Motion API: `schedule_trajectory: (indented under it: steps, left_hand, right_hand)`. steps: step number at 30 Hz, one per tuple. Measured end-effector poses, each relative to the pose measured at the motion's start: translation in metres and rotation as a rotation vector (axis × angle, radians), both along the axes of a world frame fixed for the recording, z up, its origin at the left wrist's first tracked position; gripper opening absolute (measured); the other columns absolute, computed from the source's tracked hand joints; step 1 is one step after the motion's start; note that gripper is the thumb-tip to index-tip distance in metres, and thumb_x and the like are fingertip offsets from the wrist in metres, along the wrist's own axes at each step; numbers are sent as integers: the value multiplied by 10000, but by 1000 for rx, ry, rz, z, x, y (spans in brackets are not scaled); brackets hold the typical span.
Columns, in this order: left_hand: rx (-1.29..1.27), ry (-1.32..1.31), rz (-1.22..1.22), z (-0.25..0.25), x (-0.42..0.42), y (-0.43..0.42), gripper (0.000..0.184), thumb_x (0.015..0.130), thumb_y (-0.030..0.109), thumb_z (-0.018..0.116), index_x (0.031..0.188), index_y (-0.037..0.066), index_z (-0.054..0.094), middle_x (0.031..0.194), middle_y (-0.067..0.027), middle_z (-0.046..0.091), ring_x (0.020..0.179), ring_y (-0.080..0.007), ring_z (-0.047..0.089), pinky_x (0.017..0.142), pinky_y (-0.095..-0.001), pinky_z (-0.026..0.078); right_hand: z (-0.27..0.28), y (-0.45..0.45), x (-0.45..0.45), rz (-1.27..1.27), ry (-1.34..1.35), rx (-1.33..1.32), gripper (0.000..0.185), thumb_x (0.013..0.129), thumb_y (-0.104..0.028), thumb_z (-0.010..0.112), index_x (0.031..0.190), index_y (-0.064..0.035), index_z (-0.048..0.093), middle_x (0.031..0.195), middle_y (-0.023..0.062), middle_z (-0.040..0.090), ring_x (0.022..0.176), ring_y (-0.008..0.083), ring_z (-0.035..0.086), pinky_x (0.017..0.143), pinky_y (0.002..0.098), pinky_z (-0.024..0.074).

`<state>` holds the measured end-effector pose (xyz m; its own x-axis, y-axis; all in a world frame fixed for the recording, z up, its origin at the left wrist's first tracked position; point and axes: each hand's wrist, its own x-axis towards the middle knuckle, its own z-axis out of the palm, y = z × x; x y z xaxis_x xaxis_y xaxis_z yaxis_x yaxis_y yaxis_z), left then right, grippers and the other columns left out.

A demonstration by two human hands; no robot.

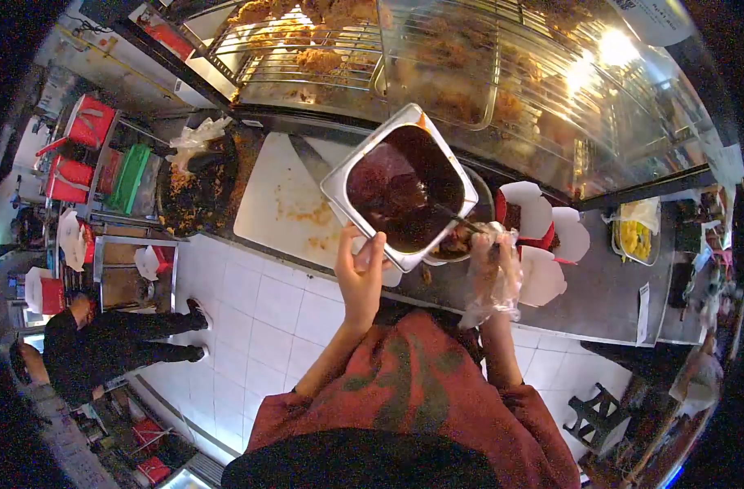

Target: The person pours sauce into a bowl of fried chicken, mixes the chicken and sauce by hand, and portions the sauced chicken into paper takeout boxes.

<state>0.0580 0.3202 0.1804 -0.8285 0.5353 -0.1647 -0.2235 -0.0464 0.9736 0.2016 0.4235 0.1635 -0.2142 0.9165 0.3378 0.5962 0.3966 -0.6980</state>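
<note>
A square metal pan [362, 152] of dark red-brown sauce is tilted over the counter. My left hand [362, 265] grips its near edge, thumb and fingers on the rim. My right hand [496, 265], in a clear plastic glove, is closed round the handle of a dark utensil [462, 218] that reaches toward the sauce. Partly hidden beneath the pan and the utensil is a round bowl [484, 196] with brown pieces of food in it. Just right of my right hand stand several open red-and-white boxes [543, 275], some with dark food inside.
A white cutting board [262, 200] with crumbs and a knife [308, 156] lies left of the pan. Behind is a glass case [437, 65] of fried food. A yellow food tray [635, 238] sits at right. Another person [119, 342] stands at left; a stool [602, 420] is lower right.
</note>
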Motion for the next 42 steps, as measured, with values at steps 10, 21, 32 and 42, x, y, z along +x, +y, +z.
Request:
schedule_trajectory:
  steps: [10,21,32,42]
  left_hand:
    - [-85,-29,216,3,-41,-19,173,859,155,564,960,86,442,927,6,499,774,-62,532,555,-211,505]
    - [45,-195,184,-6,-70,-41,190,820,140,611,920,129,450,894,45,463,782,-72,500,554,-259,524]
    - [18,-213,215,-10,-76,-49,203,818,138,613,896,128,426,879,35,448,777,-68,501,535,-250,521]
    - [17,-210,196,-6,-74,-38,184,823,143,603,872,129,426,850,38,459,768,-62,504,528,-233,507]
  right_hand:
    - [21,47,47,-126,877,-488,314,870,-196,555,1085,26,501,1008,91,572,893,152,555,780,265,468]
    - [-31,28,8,211,222,173,143,890,-102,484,919,17,558,928,121,617,869,206,583,781,307,457]
    - [-4,22,80,126,2,8,147,841,-133,570,953,-39,549,1004,122,583,909,255,562,804,352,433]
    - [17,4,78,293,-121,283,104,839,-123,550,924,-65,563,949,104,635,861,294,603,729,374,462]
